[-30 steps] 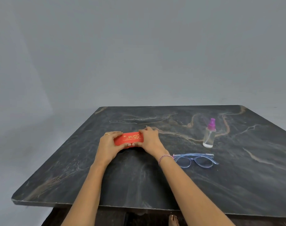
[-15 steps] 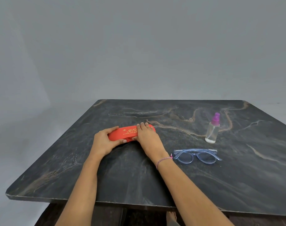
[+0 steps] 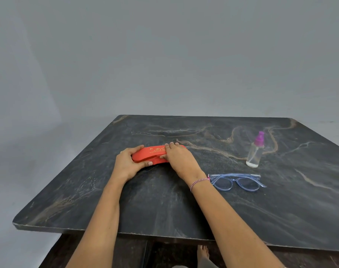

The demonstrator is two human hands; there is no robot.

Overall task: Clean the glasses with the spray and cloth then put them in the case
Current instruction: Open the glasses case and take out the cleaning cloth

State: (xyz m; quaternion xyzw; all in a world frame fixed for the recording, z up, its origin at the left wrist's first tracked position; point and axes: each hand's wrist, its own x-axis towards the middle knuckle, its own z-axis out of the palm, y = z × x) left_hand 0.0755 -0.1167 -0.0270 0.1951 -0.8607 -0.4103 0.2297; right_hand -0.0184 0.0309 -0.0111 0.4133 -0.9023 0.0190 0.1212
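On the dark marble desk (image 3: pixel 164 206): flat red glasses case (image 3: pixel 155 152).
Left hand (image 3: pixel 126 164): grips its left end.
Right hand (image 3: pixel 180 158): fingers and thumb pinch its right half.

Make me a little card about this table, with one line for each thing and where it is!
case: red case on the table, a dark slit along its front
left hand: left hand grips the case's left end
right hand: right hand, fingers over the case's top, thumb at the slit
glasses: blue glasses flat on the table beside the right wrist, untouched
spray: spray bottle, purple top, upright beyond the glasses
cloth: none in sight
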